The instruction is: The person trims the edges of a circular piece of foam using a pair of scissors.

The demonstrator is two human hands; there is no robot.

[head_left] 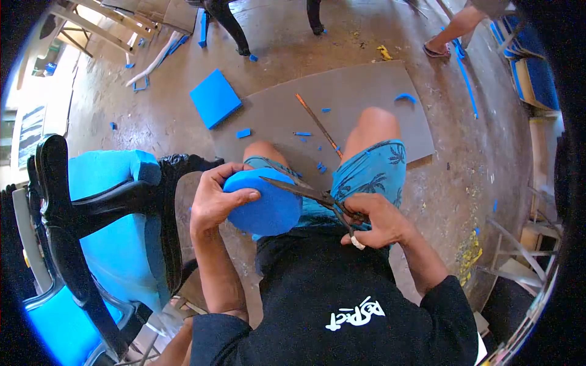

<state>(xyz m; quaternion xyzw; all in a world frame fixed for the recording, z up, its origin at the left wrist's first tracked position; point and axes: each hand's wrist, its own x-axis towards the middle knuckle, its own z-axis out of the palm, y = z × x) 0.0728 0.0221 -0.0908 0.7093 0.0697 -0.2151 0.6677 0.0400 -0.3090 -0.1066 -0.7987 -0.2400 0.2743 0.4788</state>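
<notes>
My left hand [218, 201] grips a round blue foam pad [265, 210] by its left edge, thumb on the near face and fingers behind. In my right hand [376, 221] is a pair of large dark scissors [314, 194], my fingers through its handles, one of which has a white wrapping. The scissor blades are spread apart and point left at the pad's upper right edge. One blade lies over the near face; the other runs behind the upper rim. The pad is held above my lap.
Below lies a grey-brown board [378, 85] with blue foam scraps and a thin orange-brown stick [317, 122]. A square blue foam block [215, 99] rests at its left edge. A black carved chair [110, 207] with blue padding stands at left. Another person's leg [455, 30] shows upper right.
</notes>
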